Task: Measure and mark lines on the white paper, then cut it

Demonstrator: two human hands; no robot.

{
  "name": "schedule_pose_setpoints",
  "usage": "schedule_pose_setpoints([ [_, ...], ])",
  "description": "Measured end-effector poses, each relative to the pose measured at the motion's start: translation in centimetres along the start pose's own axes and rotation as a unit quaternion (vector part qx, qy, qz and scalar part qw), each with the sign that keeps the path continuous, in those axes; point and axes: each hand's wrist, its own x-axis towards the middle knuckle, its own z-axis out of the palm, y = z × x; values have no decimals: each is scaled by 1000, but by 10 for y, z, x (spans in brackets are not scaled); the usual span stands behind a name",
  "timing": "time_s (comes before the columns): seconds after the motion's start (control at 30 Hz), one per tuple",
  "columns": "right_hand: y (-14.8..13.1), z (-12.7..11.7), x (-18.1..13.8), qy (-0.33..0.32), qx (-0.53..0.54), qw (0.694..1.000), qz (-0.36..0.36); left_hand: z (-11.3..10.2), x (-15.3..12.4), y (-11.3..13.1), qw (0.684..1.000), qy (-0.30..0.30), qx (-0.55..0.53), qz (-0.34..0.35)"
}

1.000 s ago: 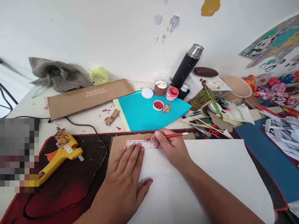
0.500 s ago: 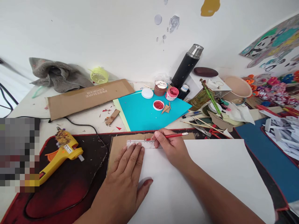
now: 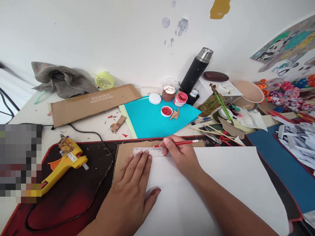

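Note:
My left hand (image 3: 134,185) lies flat with fingers stretched out, its fingertips on a clear ruler (image 3: 155,152) and the palm over the sheet's left side. A red pencil (image 3: 188,142) is pinched in my right hand (image 3: 184,160), its tip at the ruler's upper edge. That hand also rests by the ruler's right end. Beneath is a large white sheet of paper (image 3: 228,177), and brown cardboard (image 3: 122,152) shows past its top and left edges. The ruler lies along the sheet's top edge, partly hidden by both hands.
To the left, a yellow glue gun (image 3: 65,164) lies on a dark mat (image 3: 95,160) with its cord looping around. Farther back are a blue sheet (image 3: 145,123) with paint jars, a cardboard strip (image 3: 73,109) and a black flask (image 3: 194,73). Pliers (image 3: 211,137) and sticks lie at right.

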Motion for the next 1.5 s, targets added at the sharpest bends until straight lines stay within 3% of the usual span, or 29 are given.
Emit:
schedule_pose_setpoints([
  [0.33,0,1,-1,17,12,1000,-1,-1,1,-1,1000,-7,17,9],
  [1.17,0,0,-1,-16,-10,1000,-6,-1,2,-1,1000,-11,22,11],
  [1.5,3,1,-2,8,14,1000,-10,-1,2,-1,999,-1,41,16],
])
